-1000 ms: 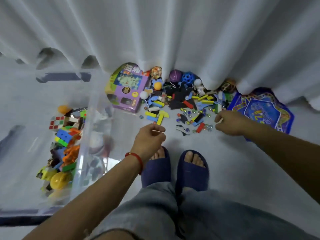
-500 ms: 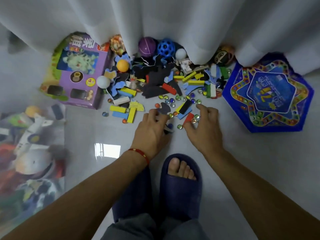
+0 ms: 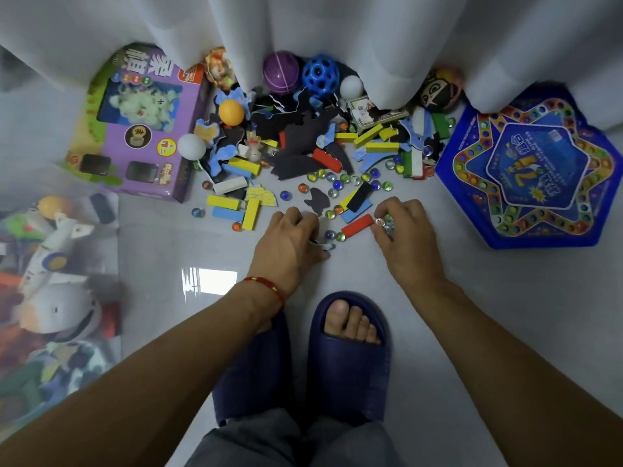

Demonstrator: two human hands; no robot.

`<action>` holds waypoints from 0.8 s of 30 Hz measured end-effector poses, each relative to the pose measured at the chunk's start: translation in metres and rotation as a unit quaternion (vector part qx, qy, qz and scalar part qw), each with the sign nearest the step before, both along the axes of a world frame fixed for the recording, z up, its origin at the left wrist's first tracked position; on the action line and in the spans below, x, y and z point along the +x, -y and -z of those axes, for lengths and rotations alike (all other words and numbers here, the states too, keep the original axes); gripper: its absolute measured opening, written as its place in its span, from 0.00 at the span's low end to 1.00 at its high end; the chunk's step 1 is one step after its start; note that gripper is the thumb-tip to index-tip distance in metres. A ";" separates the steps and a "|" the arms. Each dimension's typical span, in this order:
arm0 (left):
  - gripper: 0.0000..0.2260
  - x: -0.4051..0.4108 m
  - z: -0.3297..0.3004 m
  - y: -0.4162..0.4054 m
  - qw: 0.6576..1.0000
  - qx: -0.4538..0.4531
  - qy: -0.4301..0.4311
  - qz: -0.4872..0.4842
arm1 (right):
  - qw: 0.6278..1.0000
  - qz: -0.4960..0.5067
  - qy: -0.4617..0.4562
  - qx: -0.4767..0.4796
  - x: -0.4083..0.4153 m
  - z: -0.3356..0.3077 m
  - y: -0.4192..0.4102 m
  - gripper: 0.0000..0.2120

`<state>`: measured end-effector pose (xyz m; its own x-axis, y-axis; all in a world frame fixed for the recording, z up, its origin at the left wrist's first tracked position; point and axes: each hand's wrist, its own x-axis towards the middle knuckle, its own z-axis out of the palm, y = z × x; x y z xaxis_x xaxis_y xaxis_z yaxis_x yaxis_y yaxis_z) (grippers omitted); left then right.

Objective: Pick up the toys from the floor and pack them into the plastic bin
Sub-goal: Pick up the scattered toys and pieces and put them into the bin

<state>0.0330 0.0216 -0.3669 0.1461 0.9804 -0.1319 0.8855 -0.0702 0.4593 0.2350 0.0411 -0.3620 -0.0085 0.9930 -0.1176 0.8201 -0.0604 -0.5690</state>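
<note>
A heap of toys (image 3: 313, 143) lies on the floor against a white curtain: coloured blocks, dark foam pieces, balls and several glass marbles (image 3: 350, 183). My left hand (image 3: 290, 244) rests on the floor at the heap's near edge, fingers curled over small pieces; what it holds is hidden. My right hand (image 3: 404, 234) pinches a few marbles (image 3: 384, 222) beside a red block (image 3: 357, 225). The clear plastic bin (image 3: 111, 230) stands at the left, with toys showing through its wall.
A purple game box (image 3: 141, 129) lies left of the heap. A blue star-shaped board game (image 3: 529, 176) lies to the right. The white curtain (image 3: 337, 35) hangs over the heap's far side. My feet in dark blue slippers (image 3: 350, 358) stand just behind my hands.
Both hands came down from above the floor to the near edge of the heap. The right hand's fingers have closed on marbles by the red block. The view has moved closer.
</note>
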 end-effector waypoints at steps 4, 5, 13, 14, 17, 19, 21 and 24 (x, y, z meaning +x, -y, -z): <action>0.16 -0.007 -0.001 0.006 0.999 -0.047 0.018 -0.019 | 0.959 0.163 -0.208 -0.104 0.002 -0.008 -0.001 0.06; 0.16 -0.010 -0.001 0.008 0.997 -0.061 0.040 -0.039 | 0.911 0.225 -0.312 -0.148 0.005 -0.011 0.000 0.05; 0.09 -0.013 -0.018 0.010 0.950 -0.124 0.233 -0.166 | 0.587 0.245 -0.702 -0.320 0.019 -0.028 0.008 0.12; 0.07 -0.012 -0.020 0.009 0.952 -0.129 0.238 -0.141 | 0.616 0.236 -0.674 -0.332 0.014 -0.030 0.006 0.14; 0.09 -0.002 -0.019 0.008 0.969 -0.123 0.206 -0.051 | 0.881 0.127 -0.385 -0.244 -0.002 -0.025 0.003 0.14; 0.09 0.006 -0.013 0.008 0.981 -0.105 0.164 -0.017 | 0.984 0.004 -0.141 -0.106 -0.007 -0.015 0.006 0.11; 0.11 0.013 -0.008 0.008 0.989 -0.080 0.122 -0.006 | 0.997 -0.053 -0.021 -0.044 -0.007 -0.009 0.008 0.09; 0.24 0.019 -0.002 0.004 0.995 -0.078 0.067 0.018 | 0.996 -0.081 0.046 -0.002 -0.003 -0.002 0.009 0.08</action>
<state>0.0519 0.0176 -0.3653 0.2065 0.9436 -0.2588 0.8136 -0.0187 0.5811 0.2319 0.0320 -0.3604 -0.1577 0.9790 -0.1292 0.8681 0.0751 -0.4906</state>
